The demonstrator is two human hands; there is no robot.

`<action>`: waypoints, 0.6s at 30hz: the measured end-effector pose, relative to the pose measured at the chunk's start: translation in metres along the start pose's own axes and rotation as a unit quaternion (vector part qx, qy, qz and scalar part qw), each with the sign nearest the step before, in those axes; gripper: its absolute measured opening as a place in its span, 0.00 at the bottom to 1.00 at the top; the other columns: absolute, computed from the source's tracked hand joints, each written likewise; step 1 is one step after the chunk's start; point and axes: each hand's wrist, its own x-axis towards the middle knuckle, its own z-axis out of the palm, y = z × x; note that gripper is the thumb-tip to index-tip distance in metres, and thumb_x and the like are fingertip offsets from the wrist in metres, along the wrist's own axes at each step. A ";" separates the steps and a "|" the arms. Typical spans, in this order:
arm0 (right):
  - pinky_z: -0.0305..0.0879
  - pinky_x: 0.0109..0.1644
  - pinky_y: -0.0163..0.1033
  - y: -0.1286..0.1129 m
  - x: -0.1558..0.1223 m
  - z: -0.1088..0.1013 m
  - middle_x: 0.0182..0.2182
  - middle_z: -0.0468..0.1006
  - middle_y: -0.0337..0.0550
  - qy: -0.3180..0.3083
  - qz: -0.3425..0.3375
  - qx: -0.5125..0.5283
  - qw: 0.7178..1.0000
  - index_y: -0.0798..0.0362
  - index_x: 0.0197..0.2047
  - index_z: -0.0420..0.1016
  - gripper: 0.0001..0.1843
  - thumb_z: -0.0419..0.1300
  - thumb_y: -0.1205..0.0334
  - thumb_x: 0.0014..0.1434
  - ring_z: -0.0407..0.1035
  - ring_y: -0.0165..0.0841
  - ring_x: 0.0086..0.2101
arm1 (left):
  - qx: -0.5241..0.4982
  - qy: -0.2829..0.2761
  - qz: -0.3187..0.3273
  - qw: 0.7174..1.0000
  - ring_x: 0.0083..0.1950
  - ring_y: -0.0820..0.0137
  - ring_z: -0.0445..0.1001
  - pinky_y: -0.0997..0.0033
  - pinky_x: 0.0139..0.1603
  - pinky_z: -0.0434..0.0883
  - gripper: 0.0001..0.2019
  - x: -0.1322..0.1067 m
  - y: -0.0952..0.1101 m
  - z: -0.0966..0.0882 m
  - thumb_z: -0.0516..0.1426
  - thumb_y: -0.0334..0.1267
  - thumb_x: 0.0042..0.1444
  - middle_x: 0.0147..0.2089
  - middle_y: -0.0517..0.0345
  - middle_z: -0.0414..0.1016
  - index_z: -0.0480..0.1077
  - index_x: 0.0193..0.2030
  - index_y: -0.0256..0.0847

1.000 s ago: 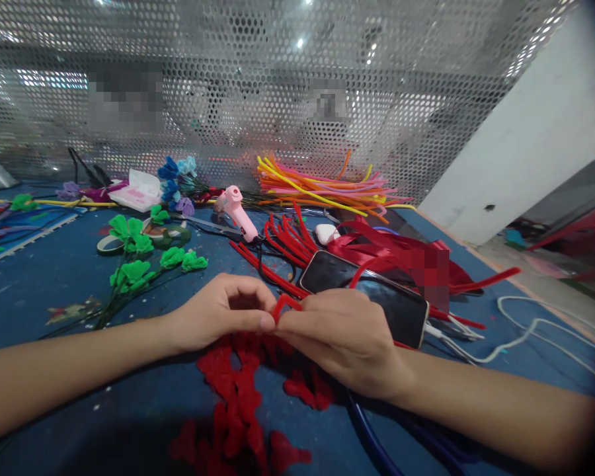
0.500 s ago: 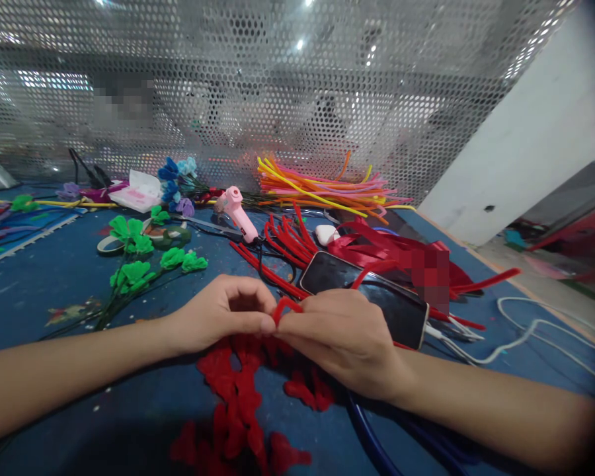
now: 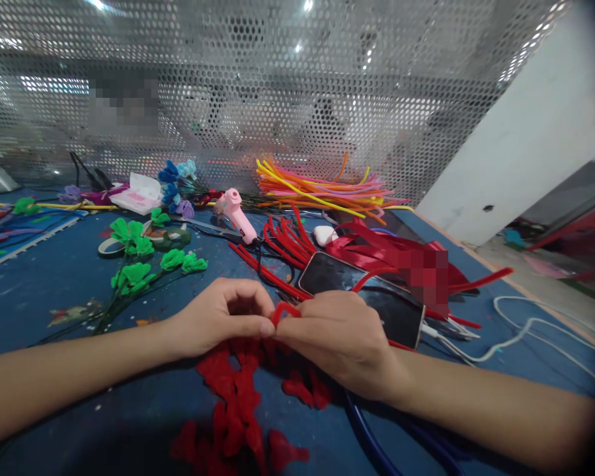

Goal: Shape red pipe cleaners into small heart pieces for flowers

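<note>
Left hand and right hand are pinching a bent red pipe cleaner between fingertips, low over the blue table. Red folded petals are lying just beneath. Phone is sitting right behind the right hand, green pipe-cleaner flowers lying further left.

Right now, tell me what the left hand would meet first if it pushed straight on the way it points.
The left hand points rightward, pinching the bent red pipe cleaner. Straight on, it would likely press at once into the right hand, which pinches the same piece.
</note>
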 end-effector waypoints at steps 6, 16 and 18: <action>0.49 0.22 0.33 0.000 0.001 0.000 0.17 0.65 0.33 0.000 0.013 0.013 1.000 0.54 0.32 0.74 0.08 0.54 0.68 0.60 0.56 0.23 0.18 | 0.010 0.004 0.008 1.000 0.25 0.78 0.66 0.80 0.27 0.63 0.06 0.000 0.000 0.001 0.61 0.35 0.43 0.23 0.64 0.69 0.68 0.24 0.36; 0.59 0.25 0.26 -0.003 0.010 0.004 0.23 0.73 0.32 -0.033 0.257 0.082 0.962 0.52 0.31 0.64 0.05 0.59 0.64 0.54 0.66 0.22 0.21 | -0.013 0.076 0.011 0.997 0.24 0.80 0.67 0.81 0.27 0.66 0.09 0.006 -0.003 -0.001 0.60 0.37 0.48 0.28 0.62 0.72 0.71 0.36 0.36; 0.57 0.23 0.27 -0.003 0.009 0.005 0.22 0.71 0.31 -0.036 0.280 0.069 0.957 0.51 0.30 0.60 0.09 0.60 0.63 0.53 0.64 0.22 0.20 | -0.038 0.083 0.011 0.996 0.23 0.80 0.68 0.81 0.27 0.66 0.09 0.007 -0.004 -0.002 0.61 0.36 0.47 0.28 0.63 0.73 0.71 0.35 0.36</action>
